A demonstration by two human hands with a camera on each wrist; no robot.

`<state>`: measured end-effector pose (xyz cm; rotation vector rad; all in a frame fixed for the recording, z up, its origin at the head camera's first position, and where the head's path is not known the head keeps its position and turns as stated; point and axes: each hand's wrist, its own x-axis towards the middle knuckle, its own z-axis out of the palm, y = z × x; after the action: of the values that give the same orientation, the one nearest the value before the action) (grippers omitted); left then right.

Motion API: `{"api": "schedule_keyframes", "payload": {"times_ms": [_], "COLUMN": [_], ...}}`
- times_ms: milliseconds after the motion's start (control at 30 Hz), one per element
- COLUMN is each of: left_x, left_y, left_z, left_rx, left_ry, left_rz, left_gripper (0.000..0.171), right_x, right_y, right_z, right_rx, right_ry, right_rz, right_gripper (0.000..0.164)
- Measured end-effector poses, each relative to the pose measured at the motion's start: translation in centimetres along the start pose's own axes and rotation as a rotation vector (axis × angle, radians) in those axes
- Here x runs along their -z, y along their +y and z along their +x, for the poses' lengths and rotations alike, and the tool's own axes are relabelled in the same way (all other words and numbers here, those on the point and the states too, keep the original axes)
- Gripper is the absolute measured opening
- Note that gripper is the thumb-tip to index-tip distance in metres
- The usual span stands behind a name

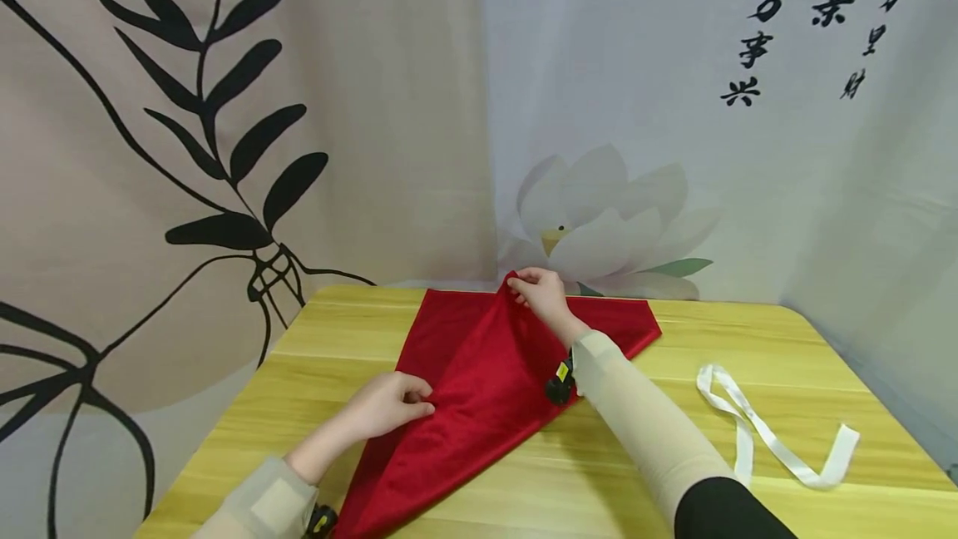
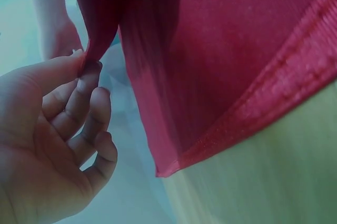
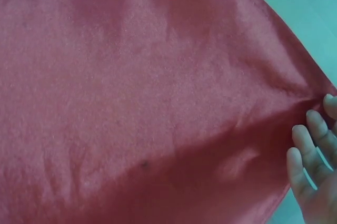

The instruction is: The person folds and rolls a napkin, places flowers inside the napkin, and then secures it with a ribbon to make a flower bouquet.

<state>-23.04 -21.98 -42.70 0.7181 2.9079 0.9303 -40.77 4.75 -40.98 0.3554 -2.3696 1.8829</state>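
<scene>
A shiny red cloth [image 1: 479, 431] lies partly folded over on the table, with one part raised into a peak near the far edge. At that peak my right hand [image 1: 545, 294] pinches the fabric between thumb and fingers. Nearer to me on the left, my left hand [image 1: 385, 406] is at the cloth's fold. The left wrist view shows this left hand [image 2: 52, 129] pinching a fold, its other fingers loosely bent; a stitched hem runs along the cloth [image 2: 200, 77]. In the right wrist view, only the fingers of the right hand [image 3: 316, 166] show at the right edge.
A white ribbon [image 1: 778, 439] lies in loose loops on the wooden table [image 1: 644, 439] to the right of my right forearm. Behind the table hangs a printed curtain [image 1: 404, 106] with dark leaves, a pale flower and black characters.
</scene>
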Motion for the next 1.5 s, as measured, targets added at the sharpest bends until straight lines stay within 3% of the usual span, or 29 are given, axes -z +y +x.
{"api": "schedule_keyframes", "payload": {"times_ms": [300, 1300, 1500], "left_x": [0.3, 1.0, 1.2], "left_y": [0.1, -3.0, -3.5], "left_z": [-0.1, -1.0, -1.3], "left_rx": [0.038, 0.111, 0.096], "left_ry": [0.022, 0.1, 0.1], "left_rz": [0.01, 0.045, 0.035], "left_gripper": [0.012, 0.004, 0.004], "right_x": [-1.1, -5.1, -5.8], "right_y": [-0.4, -0.2, -0.2], "right_z": [0.8, 3.1, 3.1], "right_rx": [-0.021, -0.017, -0.025], "right_ry": [0.009, -0.036, -0.042], "right_rz": [0.044, 0.058, 0.064], "right_gripper": [0.023, 0.025, 0.026]}}
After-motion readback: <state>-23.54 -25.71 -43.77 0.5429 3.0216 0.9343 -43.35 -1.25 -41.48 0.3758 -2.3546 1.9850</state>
